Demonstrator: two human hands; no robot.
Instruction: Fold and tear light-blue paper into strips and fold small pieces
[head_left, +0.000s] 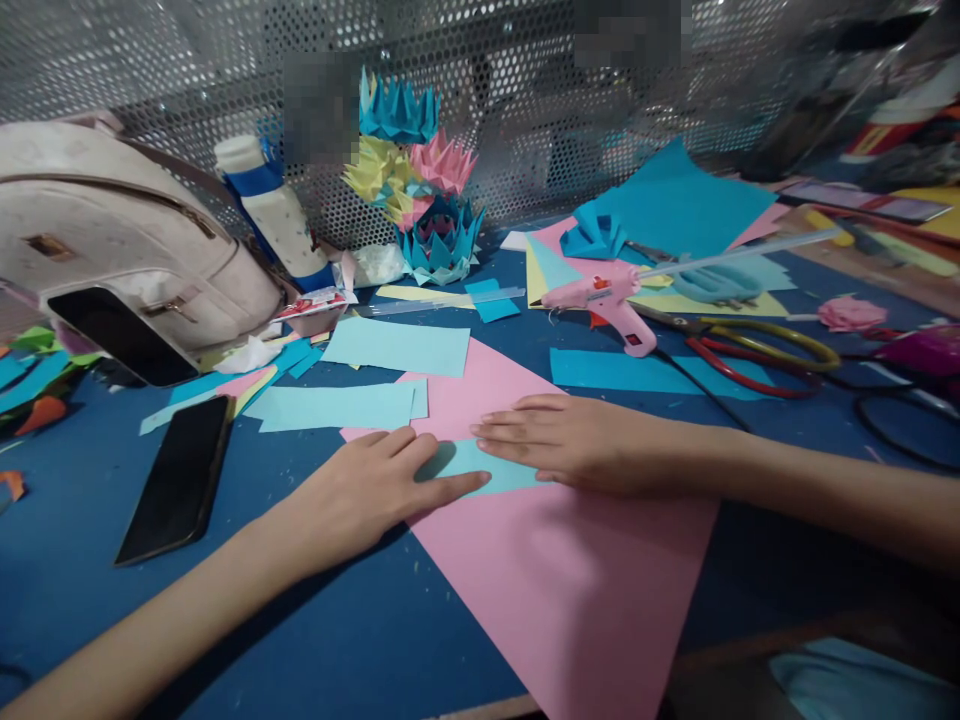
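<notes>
A light blue paper strip (465, 468) lies across a large pink sheet (585, 580). My right hand (555, 440) rests flat on the strip's right part, fingers stretched out to the left. At the strip's left end is my left hand (390, 480), its thumb extended along the near edge and its other fingers bent, apart from the thumb. Neither hand grips anything that I can see. Just beyond my left hand lies another light blue strip (330, 406). A wider light blue piece (397, 346) overlaps the pink sheet's far part.
A pink glue gun (607, 300) and red-and-yellow-handled scissors (757, 350) lie beyond my right hand. Folded paper flowers (439, 240) stand at the back by a perforated metal panel (517, 120). Two phones, one dark phone (180, 480) flat, and a pale backpack (127, 230) are left.
</notes>
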